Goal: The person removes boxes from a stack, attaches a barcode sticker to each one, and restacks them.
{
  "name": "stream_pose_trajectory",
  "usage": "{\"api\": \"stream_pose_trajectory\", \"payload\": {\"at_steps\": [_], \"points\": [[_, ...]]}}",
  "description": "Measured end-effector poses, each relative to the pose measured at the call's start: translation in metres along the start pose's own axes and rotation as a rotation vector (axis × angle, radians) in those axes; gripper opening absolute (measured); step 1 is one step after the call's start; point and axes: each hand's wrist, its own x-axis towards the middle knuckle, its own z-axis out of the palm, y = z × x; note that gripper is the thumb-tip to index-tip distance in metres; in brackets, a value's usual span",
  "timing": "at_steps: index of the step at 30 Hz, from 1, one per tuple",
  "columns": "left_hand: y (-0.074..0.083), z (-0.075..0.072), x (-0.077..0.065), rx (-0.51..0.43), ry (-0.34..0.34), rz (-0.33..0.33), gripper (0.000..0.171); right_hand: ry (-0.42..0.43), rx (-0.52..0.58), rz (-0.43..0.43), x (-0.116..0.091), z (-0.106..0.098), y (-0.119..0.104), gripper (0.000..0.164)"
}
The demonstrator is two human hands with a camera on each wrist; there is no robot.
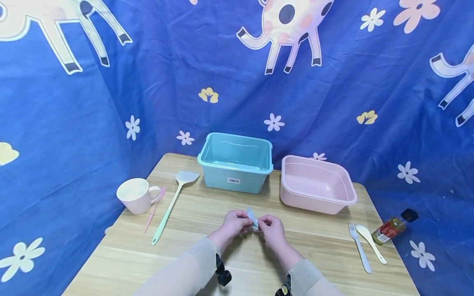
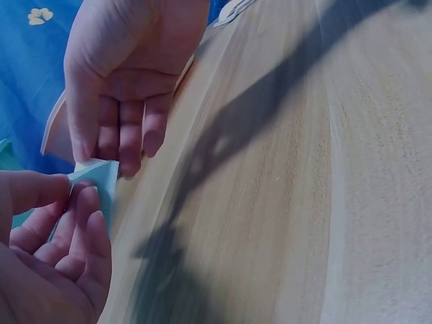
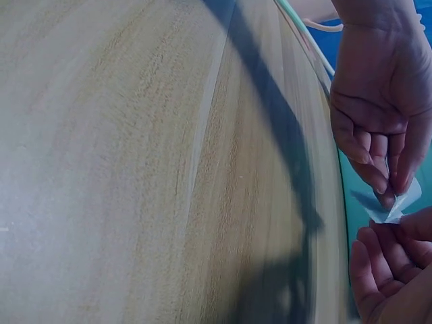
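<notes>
Above the middle of the table, both hands pinch one small, pale-blue folded sheet [image 1: 251, 214], thin like paper. My left hand [image 1: 234, 223] grips its left side between thumb and fingers. On the other side, my right hand [image 1: 273, 230] pinches the near corner with thumb and fingertips. Seen from the left wrist, the sheet [image 2: 105, 182] has a flat face and a pointed fold at the fingertips. In the right wrist view it looks creased and partly see-through, flaring out beside the fingers.
Behind the hands stand a teal bin [image 1: 233, 181] and a pink basin [image 1: 314, 202]. On the left are a white mug [image 1: 135, 197], a pink stick [image 1: 153, 211] and a green-handled spatula [image 1: 168, 213]. A fork [image 1: 360, 248], a spoon [image 1: 371, 242] and a bottle [image 1: 390, 230] lie right.
</notes>
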Motion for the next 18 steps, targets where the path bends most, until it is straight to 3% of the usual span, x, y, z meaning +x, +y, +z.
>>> {"api": "stream_pose_trajectory", "payload": {"at_steps": [11, 18], "points": [[0.0035, -0.0047, -0.0006, -0.022, 0.011, -0.037, 0.006, 0.016, 0.074, 0.034, 0.0018, -0.0057, -0.0014, 0.008], [0.0041, -0.0068, -0.0029, -0.016, 0.041, -0.022, 0.008, 0.034, 0.141, 0.046, 0.0008, -0.0089, -0.0039, 0.007]]}}
